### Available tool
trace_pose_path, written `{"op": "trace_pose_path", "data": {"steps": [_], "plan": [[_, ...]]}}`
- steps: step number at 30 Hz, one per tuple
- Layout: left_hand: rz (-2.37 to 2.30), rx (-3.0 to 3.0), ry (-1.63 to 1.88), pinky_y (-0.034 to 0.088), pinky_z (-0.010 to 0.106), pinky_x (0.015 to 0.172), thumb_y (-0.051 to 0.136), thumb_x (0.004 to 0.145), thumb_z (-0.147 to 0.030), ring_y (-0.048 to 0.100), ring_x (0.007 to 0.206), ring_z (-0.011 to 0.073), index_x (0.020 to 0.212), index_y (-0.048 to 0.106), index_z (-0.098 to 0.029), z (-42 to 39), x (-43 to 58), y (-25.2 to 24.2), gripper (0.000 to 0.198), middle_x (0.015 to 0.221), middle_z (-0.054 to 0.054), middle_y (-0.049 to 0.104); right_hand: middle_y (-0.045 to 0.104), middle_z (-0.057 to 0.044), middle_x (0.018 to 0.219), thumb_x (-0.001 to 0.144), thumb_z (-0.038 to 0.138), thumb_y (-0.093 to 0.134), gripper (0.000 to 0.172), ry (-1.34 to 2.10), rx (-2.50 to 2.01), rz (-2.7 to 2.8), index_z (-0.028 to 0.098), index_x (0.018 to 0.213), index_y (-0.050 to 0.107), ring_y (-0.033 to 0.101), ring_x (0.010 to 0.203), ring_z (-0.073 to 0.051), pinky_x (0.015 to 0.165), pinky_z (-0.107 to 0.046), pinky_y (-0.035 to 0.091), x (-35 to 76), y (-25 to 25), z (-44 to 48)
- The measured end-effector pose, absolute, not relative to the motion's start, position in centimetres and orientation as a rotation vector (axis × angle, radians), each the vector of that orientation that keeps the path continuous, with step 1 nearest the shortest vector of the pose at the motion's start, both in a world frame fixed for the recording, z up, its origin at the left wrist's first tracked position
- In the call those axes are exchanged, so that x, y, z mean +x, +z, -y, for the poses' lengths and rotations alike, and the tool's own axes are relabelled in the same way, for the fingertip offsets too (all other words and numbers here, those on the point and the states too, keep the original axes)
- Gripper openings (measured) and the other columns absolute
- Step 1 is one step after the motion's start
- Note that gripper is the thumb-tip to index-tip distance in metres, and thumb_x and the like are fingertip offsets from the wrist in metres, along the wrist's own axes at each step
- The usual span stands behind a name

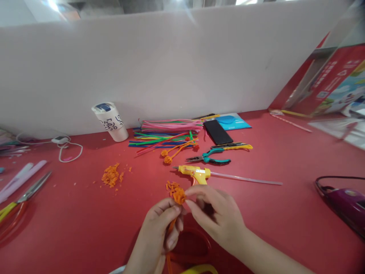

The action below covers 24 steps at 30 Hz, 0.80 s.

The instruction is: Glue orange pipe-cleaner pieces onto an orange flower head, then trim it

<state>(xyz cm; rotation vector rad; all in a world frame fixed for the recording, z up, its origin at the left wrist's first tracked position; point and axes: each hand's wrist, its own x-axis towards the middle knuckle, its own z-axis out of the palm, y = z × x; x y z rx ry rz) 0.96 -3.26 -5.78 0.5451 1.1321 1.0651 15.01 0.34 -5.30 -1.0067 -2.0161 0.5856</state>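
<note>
My left hand (159, 232) is closed round the orange stem (171, 227) of a small craft flower, just below its head. The orange flower head (179, 195) is made of short, packed pieces and stands above my left thumb. My right hand (218, 217) is at the right side of the flower head, thumb and index fingertips apart and close to its edge; whether they touch it is hard to tell. Small orange cut pieces (172, 186) lie behind the flower. Under my hands are red and yellow scissor-like handles (196, 245), partly hidden.
A yellow glue gun (196, 172) with a long clear stick lies ahead, below teal pliers (212, 156). Farther back are finished orange flowers (168, 160), pipe cleaners (171, 126), a phone (218, 132) and a white cup (111, 122). Left are orange scraps (110, 176) and scissors (32, 189).
</note>
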Motion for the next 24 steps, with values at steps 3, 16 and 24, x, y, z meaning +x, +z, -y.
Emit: {"op": "trace_pose_path", "data": {"steps": [3,16,24], "plan": [[-1.143,0.55,1.075,0.012,0.016,0.032,0.056,0.072,-0.024,0.024,0.027,-0.0016,0.06,0.053,-0.016,3.27,0.96,-5.76,0.015,0.047,-0.004,0.054,0.045,0.008,0.049,0.082,0.019,0.051,0.01,0.561,-1.002,2.023,0.019,0.088,0.058,0.041,0.041,-0.008,0.046,-0.018,0.032,15.01,-5.3,-0.3],[-1.25,0.653,1.116,0.012,0.015,0.032,0.058,0.07,-0.024,0.025,0.026,-0.0022,0.056,0.052,-0.015,3.38,1.22,-5.82,0.018,0.042,-0.005,0.052,0.048,0.007,0.052,0.083,0.016,0.051,0.008,0.558,-0.934,2.027,0.019,0.078,0.057,0.039,0.044,-0.007,0.049,-0.017,0.031,14.93,-5.81,-0.41],[-1.274,0.677,1.114,0.011,0.017,0.034,0.058,0.07,-0.023,0.025,0.026,-0.0019,0.056,0.051,-0.016,3.4,1.26,-5.86,0.017,0.042,-0.006,0.052,0.051,0.006,0.053,0.084,0.018,0.05,0.01,0.574,-0.969,2.036,0.019,0.079,0.058,0.04,0.043,-0.007,0.048,-0.018,0.031,14.93,-5.85,-0.49]]}}
